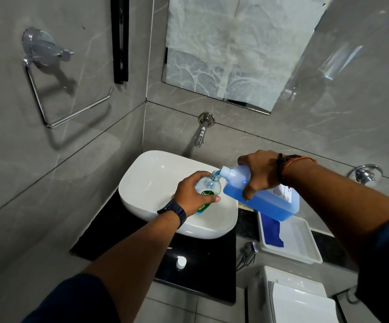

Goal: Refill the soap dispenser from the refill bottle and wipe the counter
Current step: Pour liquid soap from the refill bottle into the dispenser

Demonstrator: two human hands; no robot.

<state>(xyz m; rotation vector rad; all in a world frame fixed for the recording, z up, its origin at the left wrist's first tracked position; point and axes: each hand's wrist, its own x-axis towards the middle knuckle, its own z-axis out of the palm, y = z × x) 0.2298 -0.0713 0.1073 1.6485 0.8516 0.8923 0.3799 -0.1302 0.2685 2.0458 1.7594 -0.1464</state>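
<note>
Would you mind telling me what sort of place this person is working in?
Most likely a small bathroom: a white countertop basin sits under a wall-mounted tap, with a toilet cistern off to one side.

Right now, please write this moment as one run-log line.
step: pouring | left hand: holds soap dispenser over sink | right hand: tilts refill bottle, blue soap flowing in | white cap: on black counter
</note>
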